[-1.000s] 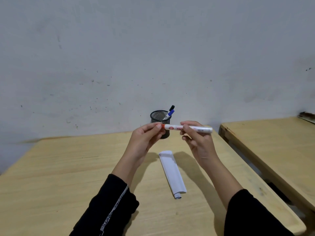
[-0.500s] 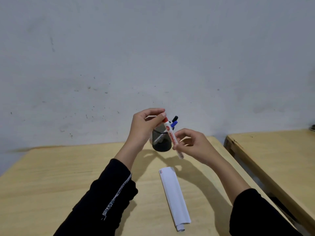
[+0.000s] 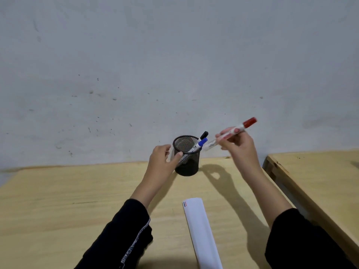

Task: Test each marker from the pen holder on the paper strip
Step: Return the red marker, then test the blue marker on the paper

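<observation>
Against a scuffed grey wall, the right hand (image 3: 240, 145) pinches the light, stiff, smooth red marker (image 3: 231, 133) mid-barrel, above and right of the mesh pen holder (image 3: 186, 156), which the loosely spread left hand (image 3: 162, 161) touches on the tabletop (image 3: 77, 200), the paper strip (image 3: 201, 230) lying nearer.

Head view, forward-down, close over table (image 3: 58, 200).

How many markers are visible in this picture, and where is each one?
3. The red marker is held in the right hand. The blue marker and the black marker stand in the pen holder; others could be hidden inside.
</observation>
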### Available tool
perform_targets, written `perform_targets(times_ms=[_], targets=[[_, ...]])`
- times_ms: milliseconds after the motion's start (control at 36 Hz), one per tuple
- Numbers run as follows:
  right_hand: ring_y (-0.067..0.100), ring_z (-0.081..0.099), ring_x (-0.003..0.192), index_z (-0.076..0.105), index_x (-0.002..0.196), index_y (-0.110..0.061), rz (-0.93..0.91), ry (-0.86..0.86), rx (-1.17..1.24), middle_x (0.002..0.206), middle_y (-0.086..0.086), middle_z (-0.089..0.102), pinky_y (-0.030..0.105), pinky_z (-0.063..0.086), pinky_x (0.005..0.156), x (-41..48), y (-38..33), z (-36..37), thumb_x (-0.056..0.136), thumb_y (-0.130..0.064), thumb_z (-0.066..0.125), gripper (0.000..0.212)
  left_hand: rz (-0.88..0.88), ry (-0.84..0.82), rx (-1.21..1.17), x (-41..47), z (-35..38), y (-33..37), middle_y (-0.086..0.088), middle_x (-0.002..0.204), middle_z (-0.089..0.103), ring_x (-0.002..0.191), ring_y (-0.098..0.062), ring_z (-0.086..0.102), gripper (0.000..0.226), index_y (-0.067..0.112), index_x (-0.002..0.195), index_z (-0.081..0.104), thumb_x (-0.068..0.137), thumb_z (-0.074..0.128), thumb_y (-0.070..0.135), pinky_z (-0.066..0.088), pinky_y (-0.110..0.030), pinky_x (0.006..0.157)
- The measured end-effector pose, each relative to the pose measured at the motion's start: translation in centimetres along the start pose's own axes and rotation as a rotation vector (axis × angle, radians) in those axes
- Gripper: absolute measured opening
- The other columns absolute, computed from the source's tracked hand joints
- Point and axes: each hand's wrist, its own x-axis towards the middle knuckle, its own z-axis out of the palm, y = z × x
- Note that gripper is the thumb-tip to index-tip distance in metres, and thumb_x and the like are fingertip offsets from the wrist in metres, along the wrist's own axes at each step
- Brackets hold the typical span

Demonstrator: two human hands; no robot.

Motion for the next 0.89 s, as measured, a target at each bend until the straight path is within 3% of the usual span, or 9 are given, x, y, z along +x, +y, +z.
perform_targets(times_ms=[56,139,278,333,444,583,722,806,889], targets=[[0.011,0.064,0.082,0.057,0.084,-0.019,0.014,0.089,0.089,0.086,0.002,0.067,0.02,0.051,0.068,1.0,0.0,-0.4,0.082,0.0,0.063,0.02,-0.064,-0.042,-0.017,0.0,0.7,-1.3,-0.003,0.127,0.044,0.113,-0.015,0.048,0.062,0.007,0.134,0.044,0.083,0.068,0.033,0.038,-0.026,0.096],[0.009,0.064,0.091,0.056,0.093,-0.016,0.038,0.185,0.151,0.095,0.003,0.067,0.019,0.05,0.078,2.4,0.2,-0.5,0.082,-0.002,0.062,0.019,-0.079,-0.076,-0.076,-0.2,1.8,-2.1,0.007,0.125,0.036,0.117,-0.009,0.042,0.074,0.012,0.14,0.034,0.08,0.071,0.033,0.034,-0.023,0.095],[0.01,0.064,0.093,0.052,0.094,-0.015,0.109,0.159,0.202,0.097,0.005,0.066,0.022,0.051,0.084,4.4,1.4,0.6,0.085,-0.006,0.061,0.015,-0.015,-0.103,-0.189,0.3,3.3,-2.7,0.012,0.117,0.046,0.115,-0.008,0.051,0.052,0.05,0.107,0.045,0.072,0.076,0.028,0.042,-0.025,0.095],[0.016,0.064,0.093,0.052,0.09,-0.011,0.173,0.102,0.263,0.095,0.009,0.064,0.022,0.054,0.083,5.2,1.8,1.4,0.089,-0.007,0.055,0.006,-0.013,-0.093,-0.201,0.5,3.9,-3.0,0.007,0.119,0.049,0.113,-0.009,0.054,0.052,0.046,0.108,0.047,0.069,0.077,0.03,0.045,-0.029,0.097],[0.018,0.061,0.087,0.056,0.083,-0.009,0.25,0.001,0.207,0.088,0.009,0.062,0.02,0.055,0.079,5.9,2.5,2.4,0.092,-0.008,0.048,0.012,-0.015,-0.058,-0.202,1.0,4.7,-3.4,0.003,0.121,0.054,0.111,-0.01,0.057,0.063,0.028,0.121,0.049,0.064,0.075,0.038,0.048,-0.037,0.099],[0.016,0.059,0.082,0.057,0.093,-0.009,0.231,-0.067,0.049,0.084,0.003,0.053,0.027,0.055,0.079,6.3,3.3,2.5,0.085,-0.002,0.055,0.011,-0.023,-0.031,-0.236,1.3,5.1,-4.0,0.003,0.122,0.055,0.113,-0.013,0.057,0.066,0.029,0.124,0.048,0.064,0.073,0.043,0.048,-0.042,0.099],[0.02,0.062,0.086,0.051,0.084,-0.018,0.214,-0.104,-0.017,0.084,0.005,0.06,0.037,0.053,0.08,6.8,2.9,2.6,0.081,-0.004,0.063,0.018,-0.037,-0.027,-0.261,1.2,5.3,-4.5,0.005,0.126,0.052,0.117,-0.012,0.055,0.071,0.029,0.128,0.046,0.064,0.073,0.046,0.047,-0.041,0.101],[0.019,0.063,0.086,0.055,0.08,-0.015,0.232,-0.152,-0.034,0.091,0.01,0.065,0.022,0.055,0.068,6.8,2.5,2.9,0.086,-0.005,0.054,0.012,-0.027,-0.025,-0.267,1.2,5.3,-4.5,0.005,0.125,0.053,0.116,-0.012,0.055,0.069,0.03,0.127,0.046,0.064,0.073,0.045,0.047,-0.041,0.101],[0.001,0.056,0.059,0.058,0.084,-0.008,0.233,-0.186,-0.023,0.082,0.006,0.057,0.01,0.044,0.051,6.6,2.3,3.1,0.088,-0.004,0.051,0.009,-0.021,-0.023,-0.279,1.1,5.2,-4.6,0.005,0.125,0.053,0.116,-0.012,0.056,0.064,0.038,0.121,0.047,0.063,0.072,0.046,0.047,-0.042,0.101]])
